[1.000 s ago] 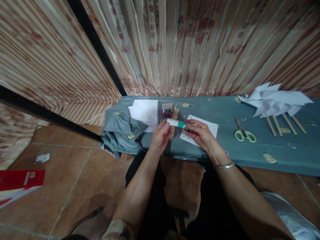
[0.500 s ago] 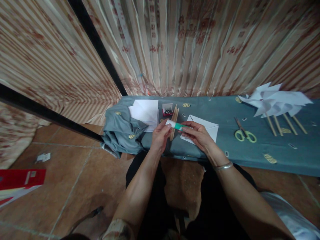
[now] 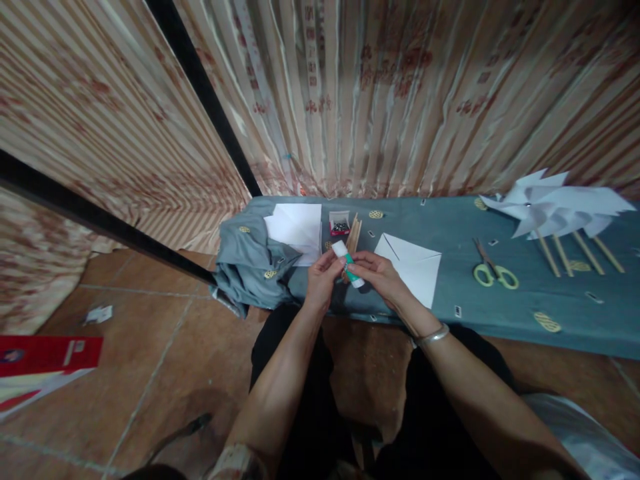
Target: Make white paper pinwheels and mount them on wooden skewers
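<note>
Both of my hands grip a green and white glue stick point(image 3: 355, 276), tilted with its white cap end up and to the left. My left hand point(image 3: 324, 275) pinches it from the left side, fingers closed. From the right, my right hand point(image 3: 374, 272) has its thumb and fingers on the green barrel. Just beyond the hands lie several wooden sticks point(image 3: 355, 233), partly covered by them. A white paper square point(image 3: 417, 267) with cut diagonal slits rests flat to the right of my right hand.
Behind the sticks is a small red box of metal pins point(image 3: 339, 225). A stack of white paper point(image 3: 299, 227) lies left of it. Scissors with yellow-green handles point(image 3: 493, 272) and several white paper pinwheels point(image 3: 555, 207) lie to the right. A red packet point(image 3: 50, 353) is at the lower left.
The glue stick has turned from nearly level to steeply tilted, its right end swinging down towards me. My right hand has moved left, uncovering more of the paper square. The view has shifted slightly.
</note>
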`<state>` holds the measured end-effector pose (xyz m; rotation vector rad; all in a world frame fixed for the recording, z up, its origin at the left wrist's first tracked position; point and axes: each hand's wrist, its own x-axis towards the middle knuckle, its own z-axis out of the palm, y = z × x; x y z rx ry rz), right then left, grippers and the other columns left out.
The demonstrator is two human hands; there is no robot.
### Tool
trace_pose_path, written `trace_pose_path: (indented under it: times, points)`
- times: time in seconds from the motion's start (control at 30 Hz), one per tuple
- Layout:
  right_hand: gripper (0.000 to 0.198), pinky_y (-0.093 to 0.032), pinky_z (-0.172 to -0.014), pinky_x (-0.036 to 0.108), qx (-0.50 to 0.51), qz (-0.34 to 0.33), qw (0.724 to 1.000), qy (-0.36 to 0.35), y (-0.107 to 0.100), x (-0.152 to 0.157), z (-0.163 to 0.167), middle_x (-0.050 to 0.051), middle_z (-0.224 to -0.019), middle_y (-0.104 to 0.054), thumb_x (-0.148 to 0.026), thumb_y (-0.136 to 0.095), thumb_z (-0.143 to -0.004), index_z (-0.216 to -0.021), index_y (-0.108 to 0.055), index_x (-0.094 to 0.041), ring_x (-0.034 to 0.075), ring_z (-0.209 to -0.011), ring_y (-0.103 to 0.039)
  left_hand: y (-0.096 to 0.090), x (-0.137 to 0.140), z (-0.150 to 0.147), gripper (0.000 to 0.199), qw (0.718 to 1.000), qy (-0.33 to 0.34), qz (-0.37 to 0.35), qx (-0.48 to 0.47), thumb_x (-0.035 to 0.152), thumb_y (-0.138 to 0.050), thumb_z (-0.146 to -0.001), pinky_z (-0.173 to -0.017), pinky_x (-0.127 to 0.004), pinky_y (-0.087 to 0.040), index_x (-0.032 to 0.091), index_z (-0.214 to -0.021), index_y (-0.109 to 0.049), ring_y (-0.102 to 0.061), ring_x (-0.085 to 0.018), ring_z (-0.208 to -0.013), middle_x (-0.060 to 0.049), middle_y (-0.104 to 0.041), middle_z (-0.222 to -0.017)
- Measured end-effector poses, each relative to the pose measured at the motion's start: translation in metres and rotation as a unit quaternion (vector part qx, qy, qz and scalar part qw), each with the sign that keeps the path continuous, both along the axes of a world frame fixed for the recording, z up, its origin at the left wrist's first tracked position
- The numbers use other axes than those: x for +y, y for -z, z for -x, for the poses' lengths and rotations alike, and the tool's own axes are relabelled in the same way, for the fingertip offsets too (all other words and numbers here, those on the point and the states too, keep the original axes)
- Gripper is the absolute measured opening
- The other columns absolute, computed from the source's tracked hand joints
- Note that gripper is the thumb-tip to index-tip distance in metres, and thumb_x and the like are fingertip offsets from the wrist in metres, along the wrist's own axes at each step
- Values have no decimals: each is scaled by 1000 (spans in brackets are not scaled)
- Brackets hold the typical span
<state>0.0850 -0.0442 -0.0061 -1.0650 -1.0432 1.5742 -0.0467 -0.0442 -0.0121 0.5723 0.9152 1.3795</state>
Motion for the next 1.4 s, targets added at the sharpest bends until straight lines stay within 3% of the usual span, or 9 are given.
trace_pose_path:
  times: [0.2, 0.4, 0.6, 0.77, 0.9, 1.03, 1.13, 1.27, 1.4]
  points:
    - [43, -51, -68, 27, -1, 6, 999, 36, 4, 1, 14, -1, -73, -73, -46, -87, -53, -83, -70, -20, 14, -68, -65, 4, -2, 6, 42, 1000, -5, 16, 21, 36, -90, -47, -74, -24, -49, 16, -80, -74, -64, -10, -69, -1, -73, -76]
    - [40, -54, -75, 31, -39, -33, 999, 13, 9, 1, 15, 2, -81, -74, -48, -84, -58, -85, -71, -21, 17, -77, -68, 6, -1, 14, 39, 998, -26, 27, 57, 32, -87, -52, -69, -25, -48, 16, -86, -75, -63, -12, -67, -2, -73, -78]
    - [37, -53, -84, 35, -121, -87, 988, 40, 8, 1, -16, 4, -91, -74, -48, -80, -64, -87, -71, -22, 18, -84, -67, 15, 18, 32, 33, 973, -12, -25, 231, 28, -85, -54, -71, -27, -49, 16, -83, -75, -63, -15, -68, -1, -72, -74]
    - [42, -54, -74, 33, -118, -80, 987, 79, 5, -2, -53, 6, -92, -75, -51, -81, -62, -90, -70, -21, 18, -82, -68, 12, 36, 46, 31, 851, -3, -65, 521, 22, -81, -62, -78, -33, -49, 22, -92, -75, -66, -22, -74, -3, -71, -72]
    - [40, -54, -71, 33, -141, -94, 977, 128, 4, -3, -85, 7, -93, -76, -52, -79, -65, -89, -70, -22, 20, -82, -69, 4, 40, 46, 25, 769, 33, -99, 630, 22, -78, -68, -83, -36, -49, 22, -93, -74, -68, -26, -81, -7, -73, -81]
    - [37, -55, -76, 37, -193, -109, 954, 201, 7, -7, -124, 7, -90, -76, -52, -77, -67, -88, -70, -23, 21, -82, -69, -5, 35, 42, 37, 706, 48, -130, 695, 27, -72, -76, -89, -43, -48, 15, -111, -68, -65, -32, -97, -16, -69, -103]
    - [33, -54, -81, 41, -256, -123, 931, 227, 11, -15, -149, 6, -89, -76, -52, -73, -70, -85, -71, -23, 23, -80, -69, -7, 19, 27, 44, 666, 26, -230, 710, 26, -67, -80, -99, -45, -45, 13, -122, -61, -56, -32, -113, -17, -62, -118]
    - [26, -54, -82, 43, -370, -152, 891, 213, 14, -32, -166, 6, -87, -76, -47, -66, -77, -85, -74, -24, 25, -79, -69, -2, -10, -17, 32, 609, 174, -407, 658, 30, -61, -87, -99, -40, -46, 19, -117, -63, -55, -25, -113, -11, -61, -117]
    - [22, -54, -85, 44, -434, -175, 873, 140, 15, -45, -166, 5, -96, -76, -38, -60, -80, -91, -75, -26, 27, -87, -70, 6, -20, -53, 30, 552, 266, -437, 659, 28, -63, -86, -96, -42, -47, 16, -114, -64, -54, -27, -112, -12, -62, -117]
